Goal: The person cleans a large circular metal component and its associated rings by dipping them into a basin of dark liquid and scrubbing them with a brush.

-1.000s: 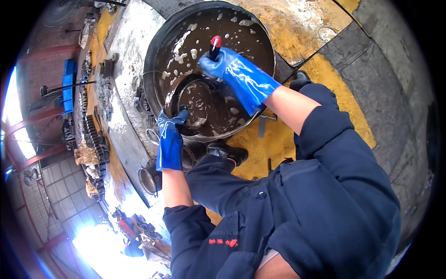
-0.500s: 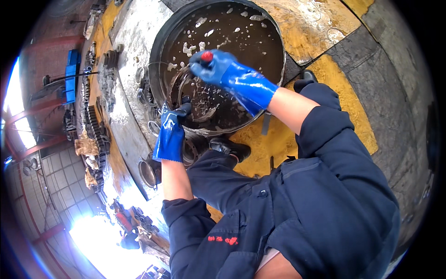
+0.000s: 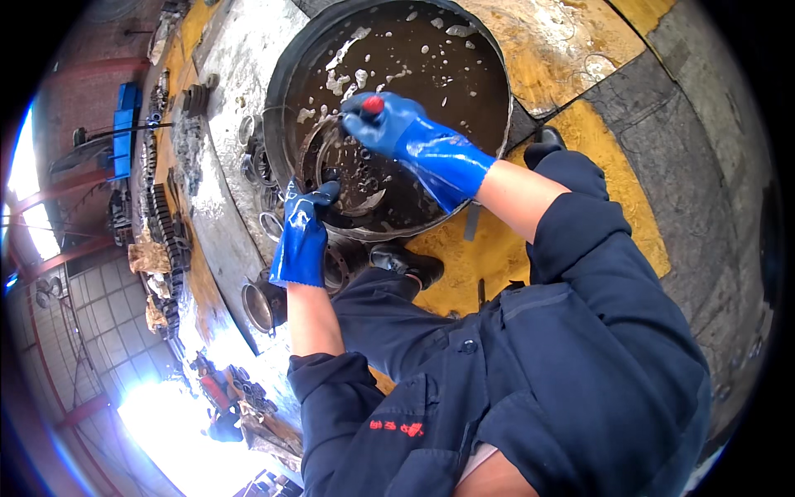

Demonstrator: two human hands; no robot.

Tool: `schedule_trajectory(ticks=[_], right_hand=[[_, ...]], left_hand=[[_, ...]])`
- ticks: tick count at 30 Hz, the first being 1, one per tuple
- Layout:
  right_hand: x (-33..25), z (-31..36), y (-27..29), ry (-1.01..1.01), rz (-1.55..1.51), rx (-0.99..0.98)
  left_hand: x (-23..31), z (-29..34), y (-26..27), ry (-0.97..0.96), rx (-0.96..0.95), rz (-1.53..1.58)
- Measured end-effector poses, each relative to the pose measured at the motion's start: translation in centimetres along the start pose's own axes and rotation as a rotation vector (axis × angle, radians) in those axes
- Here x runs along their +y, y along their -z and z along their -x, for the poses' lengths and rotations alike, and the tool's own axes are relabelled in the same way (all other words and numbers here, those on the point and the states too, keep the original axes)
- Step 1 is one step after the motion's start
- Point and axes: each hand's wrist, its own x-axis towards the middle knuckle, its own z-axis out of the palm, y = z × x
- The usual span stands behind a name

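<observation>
Clock positions are taken from the centre of the round tub point(image 3: 278, 132), 12 being the top of the view. The dark metal ring point(image 3: 309, 159) is inside the tub towards 7 o'clock, partly in the brown, foam-flecked liquid point(image 3: 451, 91). The left hand point(image 3: 303, 217), gloved in blue, is at the ring's 8 o'clock side; it appears to pinch the rim, thumb inward, the other fingers largely hidden. The right hand point(image 3: 383, 124), likewise gloved, is curled closed round a red-ended tool point(image 3: 373, 104) at the ring's 1 o'clock side. The tool's working end is concealed, so its contact with the ring cannot be confirmed. In this inspector's judgement, good practice requires a firm pinch on the wet rim, as the ring is likely to slip, and strokes following the arc and directed away from the left thumb. The ring should be turned by degrees so that each section faces the tool. A cylindrical metal part point(image 3: 258, 307) stands outside the tub at 7 o'clock, clear of both hands.
</observation>
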Motion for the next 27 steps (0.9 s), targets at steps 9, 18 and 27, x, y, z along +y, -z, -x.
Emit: schedule_trajectory(ticks=[9,18,27], right_hand=[[3.7,-0.1,2.9,-0.113,0.599,-0.067],[-0.7,2.4,-2.2,1.125,0.567,-0.397],[0.5,-1.5,-1.2,0.989,0.098,-0.285]], left_hand=[[0.1,-1.0,0.4,0.086,-0.015,0.013],[-1.4,-3.3,2.8,0.205,0.082,0.377],[-0.2,-1.7,-2.2,0.179,-0.007,0.471]])
